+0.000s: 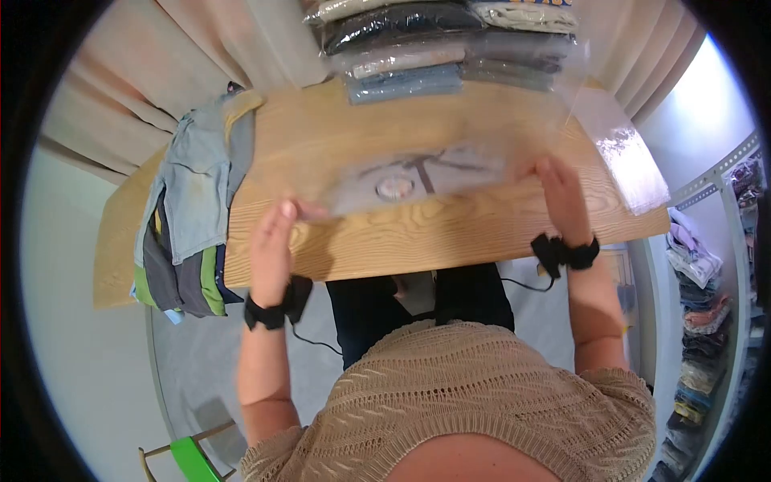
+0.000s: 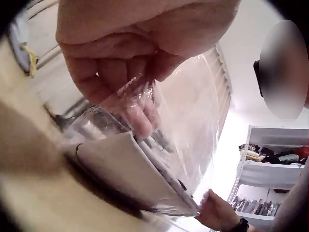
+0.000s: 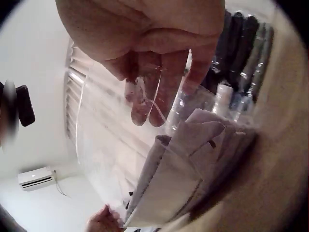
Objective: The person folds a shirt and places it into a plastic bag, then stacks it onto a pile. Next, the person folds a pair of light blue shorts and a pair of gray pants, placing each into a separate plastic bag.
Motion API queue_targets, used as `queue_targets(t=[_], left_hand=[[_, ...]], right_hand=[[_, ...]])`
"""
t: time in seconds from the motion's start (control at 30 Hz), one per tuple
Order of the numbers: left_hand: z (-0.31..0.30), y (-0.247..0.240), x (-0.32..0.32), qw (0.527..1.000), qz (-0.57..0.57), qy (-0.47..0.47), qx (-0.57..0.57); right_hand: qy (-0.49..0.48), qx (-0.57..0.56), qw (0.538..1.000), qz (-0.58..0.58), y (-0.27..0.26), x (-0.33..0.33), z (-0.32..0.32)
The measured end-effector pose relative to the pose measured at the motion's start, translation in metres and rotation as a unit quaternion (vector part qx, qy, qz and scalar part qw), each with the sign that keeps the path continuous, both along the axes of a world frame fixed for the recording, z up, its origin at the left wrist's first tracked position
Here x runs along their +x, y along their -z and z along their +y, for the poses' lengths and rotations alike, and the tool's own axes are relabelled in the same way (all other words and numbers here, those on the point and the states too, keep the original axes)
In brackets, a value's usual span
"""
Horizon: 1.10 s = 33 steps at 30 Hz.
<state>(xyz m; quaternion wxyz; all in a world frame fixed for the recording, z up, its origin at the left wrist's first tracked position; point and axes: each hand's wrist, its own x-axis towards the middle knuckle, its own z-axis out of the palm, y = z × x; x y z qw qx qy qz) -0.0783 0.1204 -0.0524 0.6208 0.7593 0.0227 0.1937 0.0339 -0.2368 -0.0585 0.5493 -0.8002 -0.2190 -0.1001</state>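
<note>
- Your left hand point(image 1: 273, 241), fingers bent and thumb drawn in, pinches the near left side of a clear bag point(image 2: 193, 106), its film gathered in creases at your fingertips.
- Your right hand point(image 1: 564, 197), opposite, pinches the bag's right side between thumb and fingers, the fingers showing through the film.
- Between your two hands spreads a folded pale garment point(image 1: 418, 177), marked with a dark print and a round motif, blurred from the head camera; clear film wraps its corner and rises well beyond it toward the far side.
- Below it lies your wooden table point(image 1: 482, 229), where a dark shadow runs along the garment's lower edge; whether the two touch, you cannot tell from here.
- Black wrist straps point(image 1: 265, 315) circle both your wrists.
- To the left, a heap of clothes point(image 1: 193, 177), light blue denim uppermost, drapes over the table's near edge.
- To the right, a shiny stack of clear packaging point(image 1: 630, 165) lies by the table's edge.
- At the far side, bagged clothes point(image 1: 401, 60) stand piled before pale curtains point(image 1: 136, 88).
- Farther right, a metal shelf point(image 1: 723, 181) carries folded clothes; a green-backed chair point(image 1: 197, 459) stands near left.
</note>
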Motion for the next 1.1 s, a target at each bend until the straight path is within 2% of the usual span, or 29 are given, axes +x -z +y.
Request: queue_targets(t=[0.07,0.1,0.2,0.27,0.33,0.47,0.53,0.67,0.73,0.77,0.8,0.83,0.9,1.0,1.07,1.1], left_hand=[[0.0,0.041,-0.011,0.997,0.047,0.045,-0.03],[-0.002,0.057,-0.014,0.995,0.077,0.042,-0.036],[-0.01,0.078,-0.021,0.983,0.142,0.031,-0.11],[-0.015,0.081,-0.02,0.979,0.155,0.021,-0.134],[-0.015,0.084,-0.017,0.98,0.171,-0.005,-0.101],[-0.015,0.094,-0.009,0.983,0.166,-0.011,-0.073],[-0.014,0.098,-0.006,0.983,0.17,-0.062,-0.028],[-0.025,0.083,0.0,0.974,0.206,-0.083,-0.04],[-0.024,0.082,0.001,0.972,0.219,-0.087,-0.017],[-0.023,0.083,0.002,0.973,0.214,-0.088,-0.017],[-0.023,0.086,0.003,0.973,0.215,-0.085,-0.024],[-0.022,0.089,0.001,0.972,0.217,-0.081,-0.031],[-0.021,0.093,0.001,0.975,0.204,-0.077,-0.039],[-0.017,0.087,-0.003,0.976,0.197,-0.064,-0.061],[-0.017,0.075,-0.004,0.975,0.2,-0.059,-0.074],[-0.021,0.063,-0.007,0.986,0.129,-0.106,0.017]], right_hand=[[-0.048,0.016,0.996,0.074,0.032,-0.02,-0.004],[-0.016,0.05,0.989,0.14,0.05,-0.031,-0.002],[0.001,0.083,0.98,0.182,0.071,-0.051,0.001],[0.023,0.084,0.979,0.184,0.075,-0.058,0.008],[0.104,0.113,0.969,0.191,0.08,-0.061,0.013],[0.141,0.129,0.965,0.178,0.089,-0.061,0.016],[0.199,0.037,0.969,0.143,0.094,-0.059,0.016],[0.248,0.022,0.957,0.151,0.089,-0.058,0.027],[0.291,0.075,0.952,0.055,0.088,-0.056,0.034],[0.29,0.078,0.953,0.051,0.084,-0.056,0.038],[0.239,-0.011,0.969,-0.066,0.075,-0.059,0.044],[0.185,-0.1,0.961,-0.179,0.066,-0.062,0.051],[0.025,-0.14,0.976,-0.165,0.05,-0.059,0.079],[-0.001,-0.299,0.941,-0.159,0.062,-0.051,0.108],[-0.009,-0.304,0.938,-0.165,0.068,-0.044,0.111],[-0.022,-0.314,0.935,-0.163,0.069,-0.042,0.112]])
